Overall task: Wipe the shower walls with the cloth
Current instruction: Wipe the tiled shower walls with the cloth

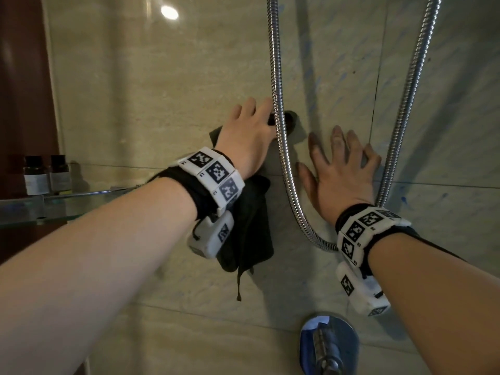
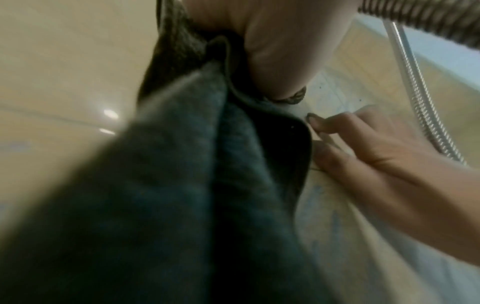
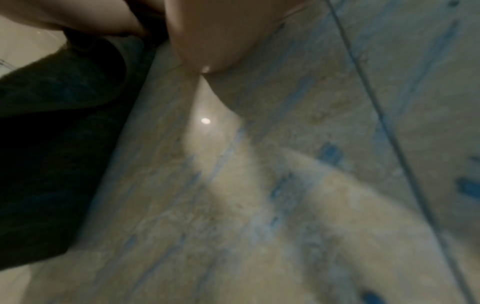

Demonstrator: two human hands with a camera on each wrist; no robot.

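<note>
My left hand (image 1: 249, 131) presses a dark cloth (image 1: 249, 226) flat against the beige tiled shower wall (image 1: 162, 90), fingers stretched up towards the hose. Most of the cloth hangs loose below my wrist; in the left wrist view the cloth (image 2: 182, 185) bunches out from under the palm (image 2: 272, 51). My right hand (image 1: 341, 163) lies flat on the wall to the right, fingers spread and holding nothing; the right hand (image 2: 376, 148) also shows there, beside the cloth's edge. Blue streaks mark the wall (image 3: 285, 185) around my right hand.
A metal shower hose (image 1: 278, 104) hangs in a loop between my hands and behind my right wrist. A chrome tap (image 1: 328, 345) sticks out below. At the left, a glass shelf (image 1: 54, 201) carries two small dark bottles (image 1: 35, 175).
</note>
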